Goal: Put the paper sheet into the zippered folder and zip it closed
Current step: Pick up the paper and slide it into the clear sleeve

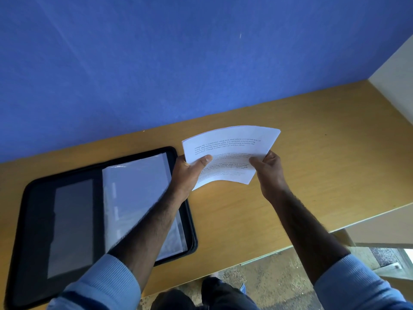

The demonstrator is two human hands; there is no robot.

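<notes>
A white paper sheet [232, 144] with printed text is held above the table, bowed upward in the middle. My left hand [190, 173] grips its left edge, thumb on top. My right hand [270, 173] grips its lower right edge. The black zippered folder [33, 220] lies open flat on the table to the left, with clear plastic sleeves [136, 186] on its right half and a grey pocket [71, 227] on its left half. My left forearm crosses over the folder's right half and hides part of the sleeves.
The wooden table [324, 153] runs along a blue wall [178, 63]. Its front edge lies near my legs, and a white partition [397, 81] stands at the far right. The floor shows below the table edge.
</notes>
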